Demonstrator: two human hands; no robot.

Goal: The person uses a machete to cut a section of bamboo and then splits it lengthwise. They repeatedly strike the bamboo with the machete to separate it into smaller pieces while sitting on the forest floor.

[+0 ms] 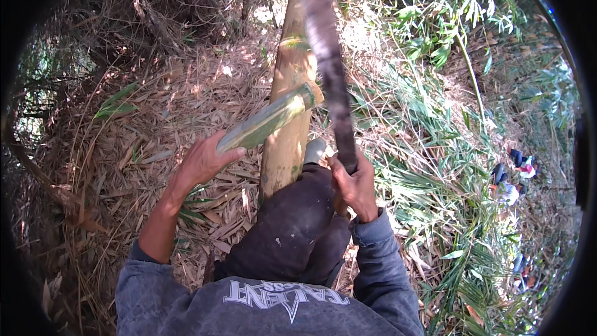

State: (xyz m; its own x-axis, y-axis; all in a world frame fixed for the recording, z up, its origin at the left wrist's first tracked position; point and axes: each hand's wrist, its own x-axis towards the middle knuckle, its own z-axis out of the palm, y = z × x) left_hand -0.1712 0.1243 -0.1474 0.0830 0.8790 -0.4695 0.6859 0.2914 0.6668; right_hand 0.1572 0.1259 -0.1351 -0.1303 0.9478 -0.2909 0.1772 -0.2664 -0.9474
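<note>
My left hand [202, 160] grips the lower end of a short green bamboo piece [266, 119]. It slants up to the right, and its pale cut end shows at the top. Behind this piece runs a thick yellowish bamboo pole [283, 165], stretching from near my knee to the top edge. A machete [337, 81] with a long dark blade points upward, slightly blurred, and my right hand [357, 188] is closed around its handle. The blade passes just right of the bamboo piece's cut end; whether they touch I cannot tell.
Dry bamboo leaves [211, 102] cover the ground. My bent leg [289, 218] in dark trousers lies close below the blade. Dense twigs [180, 6] stand at the upper left, green foliage [448, 18] at the upper right. Several small, indistinct colored things [507, 193] show far right.
</note>
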